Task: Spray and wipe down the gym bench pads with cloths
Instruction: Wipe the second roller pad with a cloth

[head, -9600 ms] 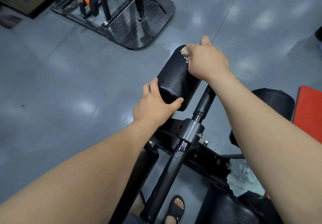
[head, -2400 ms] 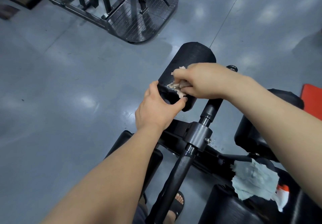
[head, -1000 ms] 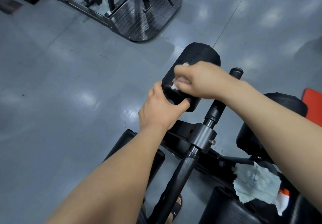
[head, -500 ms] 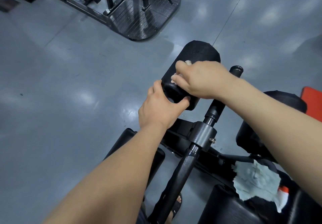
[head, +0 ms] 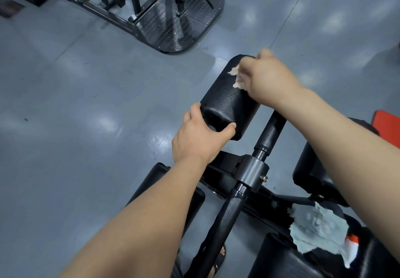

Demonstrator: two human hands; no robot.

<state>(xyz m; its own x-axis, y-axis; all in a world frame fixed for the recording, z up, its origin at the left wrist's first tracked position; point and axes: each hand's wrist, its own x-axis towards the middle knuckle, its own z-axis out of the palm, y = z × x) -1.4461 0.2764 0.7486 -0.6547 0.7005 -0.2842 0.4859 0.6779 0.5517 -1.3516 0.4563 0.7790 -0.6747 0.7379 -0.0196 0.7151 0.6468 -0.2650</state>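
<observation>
Task progress: wiping is under way on the foam roller pad [head: 227,98]. The task looks only partly done, as the neighbouring roller pad [head: 313,169] and the lower pad [head: 281,262] are untouched now.
Left hand [head: 199,141]: fingers and thumb curl round the roller pad's near end, steadying it.
Right hand [head: 268,78]: blurred, with fingers bunched on a beige cloth [head: 237,78] that is pressed to the pad's far top.
Spare cloth [head: 318,228]: pale blue, lying unheld on the bench at lower right.
</observation>
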